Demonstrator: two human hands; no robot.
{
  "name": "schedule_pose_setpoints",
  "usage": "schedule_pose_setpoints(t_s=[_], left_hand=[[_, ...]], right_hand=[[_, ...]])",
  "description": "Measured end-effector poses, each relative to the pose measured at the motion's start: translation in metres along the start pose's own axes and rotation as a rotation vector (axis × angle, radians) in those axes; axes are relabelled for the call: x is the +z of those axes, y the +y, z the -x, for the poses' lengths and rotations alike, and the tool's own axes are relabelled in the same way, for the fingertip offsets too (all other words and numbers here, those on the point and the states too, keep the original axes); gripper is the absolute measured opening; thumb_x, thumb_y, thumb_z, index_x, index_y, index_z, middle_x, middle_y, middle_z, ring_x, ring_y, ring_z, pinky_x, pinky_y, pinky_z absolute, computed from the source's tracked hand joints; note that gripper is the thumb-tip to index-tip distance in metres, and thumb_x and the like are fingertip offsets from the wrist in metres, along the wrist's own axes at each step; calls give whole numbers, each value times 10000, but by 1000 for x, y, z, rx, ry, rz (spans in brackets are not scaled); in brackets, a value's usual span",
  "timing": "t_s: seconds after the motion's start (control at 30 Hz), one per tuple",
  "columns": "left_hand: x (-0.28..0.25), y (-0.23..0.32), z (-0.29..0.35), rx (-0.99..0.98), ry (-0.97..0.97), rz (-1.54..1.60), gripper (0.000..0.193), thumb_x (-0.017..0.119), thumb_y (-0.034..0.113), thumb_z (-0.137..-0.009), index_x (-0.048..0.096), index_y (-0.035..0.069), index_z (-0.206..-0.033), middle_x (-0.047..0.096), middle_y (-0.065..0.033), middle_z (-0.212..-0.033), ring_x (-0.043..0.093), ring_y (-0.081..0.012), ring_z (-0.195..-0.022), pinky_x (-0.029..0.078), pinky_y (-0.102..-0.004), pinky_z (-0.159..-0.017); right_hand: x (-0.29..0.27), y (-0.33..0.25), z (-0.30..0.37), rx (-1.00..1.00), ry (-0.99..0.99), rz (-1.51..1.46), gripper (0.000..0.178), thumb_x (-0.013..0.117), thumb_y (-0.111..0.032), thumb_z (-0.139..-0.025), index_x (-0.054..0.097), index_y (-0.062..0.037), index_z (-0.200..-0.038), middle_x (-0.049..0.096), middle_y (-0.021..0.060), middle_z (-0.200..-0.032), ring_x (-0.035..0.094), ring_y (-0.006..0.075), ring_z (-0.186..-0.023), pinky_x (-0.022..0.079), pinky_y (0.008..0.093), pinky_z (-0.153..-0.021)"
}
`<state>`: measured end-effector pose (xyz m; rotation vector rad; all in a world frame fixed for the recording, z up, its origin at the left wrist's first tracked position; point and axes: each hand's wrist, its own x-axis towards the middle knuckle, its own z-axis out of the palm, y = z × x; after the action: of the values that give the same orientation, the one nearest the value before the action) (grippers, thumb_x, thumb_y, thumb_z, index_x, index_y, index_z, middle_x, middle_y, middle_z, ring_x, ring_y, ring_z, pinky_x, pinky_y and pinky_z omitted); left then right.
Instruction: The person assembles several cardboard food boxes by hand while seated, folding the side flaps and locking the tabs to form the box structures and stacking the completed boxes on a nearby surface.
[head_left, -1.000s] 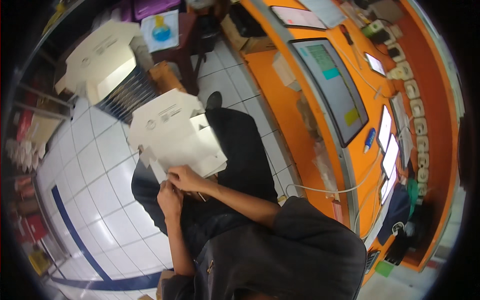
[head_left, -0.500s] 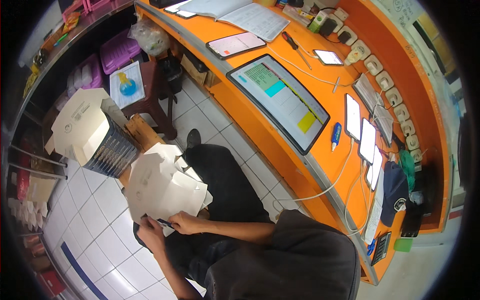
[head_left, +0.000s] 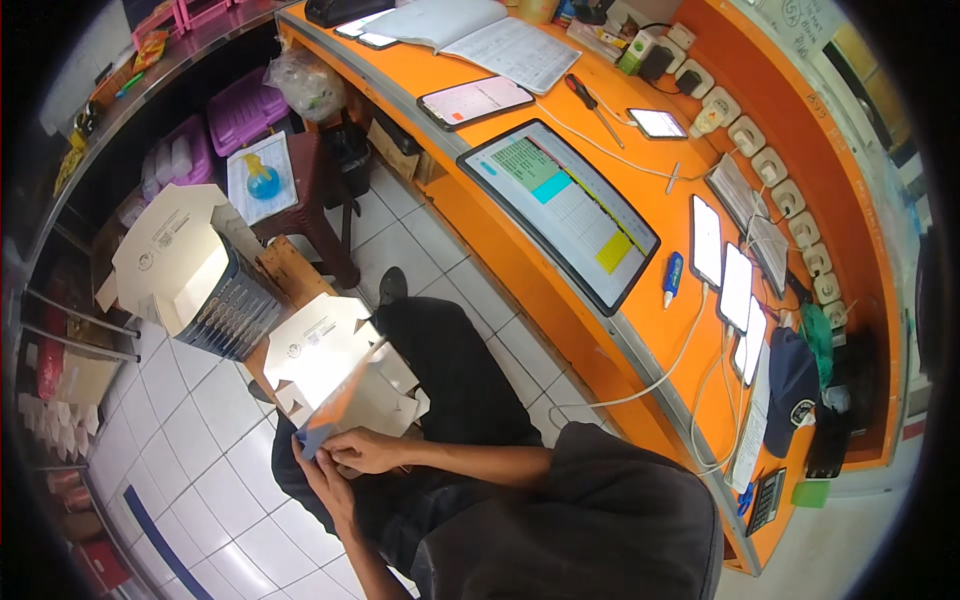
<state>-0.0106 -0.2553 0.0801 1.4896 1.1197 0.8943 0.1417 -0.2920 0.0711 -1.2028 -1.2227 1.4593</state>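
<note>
A partly folded cardboard box [head_left: 325, 345], cream inside with a dark blue outer side, rests over my lap and the wooden bench. At its near edge, my left hand [head_left: 325, 478] pinches the blue-faced corner panel. Close beside it, my right hand [head_left: 368, 450] is closed on the same near side of the box, its fingertips partly hidden. Beyond and to the left stands a stack of nested boxes [head_left: 230, 305], dark blue with pale print outside, the top one's cream lid flap raised.
To the right runs an orange desk [head_left: 600, 350] with a tablet [head_left: 560, 210], several phones, cables and a screwdriver [head_left: 590, 105]. A brown stool [head_left: 325, 215] holds papers and a blue-and-yellow bottle [head_left: 262, 180]. A wooden bench [head_left: 292, 265] supports the stack.
The box in my hands has turned and tilted, so its blue side and open inside now show. Both hands have shifted slightly; the view has moved a little.
</note>
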Motion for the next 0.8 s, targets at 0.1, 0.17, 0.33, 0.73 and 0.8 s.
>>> schedule_pose_setpoints(t_s=[0.1, 0.17, 0.33, 0.73, 0.8], left_hand=[[-28, -13, -33, 104, 7, -78, 531, 402, 345, -1130, 538, -90, -1402, 623, -213, -1317, 636, -318, -1137, 487, -414, -982], [-54, -34, -50, -323, -161, 104, 550, 413, 376, -1125, 560, -89, -1380, 694, -176, -1176, 670, -291, -1043, 516, -401, -927], [-44, -13, -68, -733, -334, 244, 498, 440, 348, -1113, 617, -62, -1331, 710, -128, -1144, 685, -267, -969, 542, -402, -886], [-56, 76, 5, 98, -976, -103, 109, 780, 113, -863, 794, 69, -962, 756, -93, -1017, 702, -288, -1064, 298, -629, -1195], [-59, 88, 4, 60, -950, -81, 64, 769, 79, -866, 810, 91, -915, 761, -75, -980, 707, -263, -1032, 291, -634, -1195]], right_hand=[[-26, -61, 39, -119, -54, 241, 509, 683, -126, -930, 562, 12, -1404, 596, 218, -1407, 532, 327, -1377, 420, 415, -1149], [-47, -91, 78, -173, -66, 590, 520, 694, -103, -915, 558, 39, -1396, 585, 231, -1416, 502, 336, -1411, 401, 424, -1180], [-52, -84, 121, -188, 44, 1295, 343, 627, -110, -890, 655, -2, -1214, 652, 197, -1271, 571, 326, -1323, 419, 444, -1169], [-73, -70, 125, 25, -247, 426, 206, 756, -206, -932, 748, -11, -996, 757, 115, -835, 736, 244, -754, 562, 381, -723], [-85, -55, 120, 130, -298, 339, 271, 741, -263, -971, 746, 5, -1012, 759, 103, -855, 701, 156, -769, 538, 342, -724]])
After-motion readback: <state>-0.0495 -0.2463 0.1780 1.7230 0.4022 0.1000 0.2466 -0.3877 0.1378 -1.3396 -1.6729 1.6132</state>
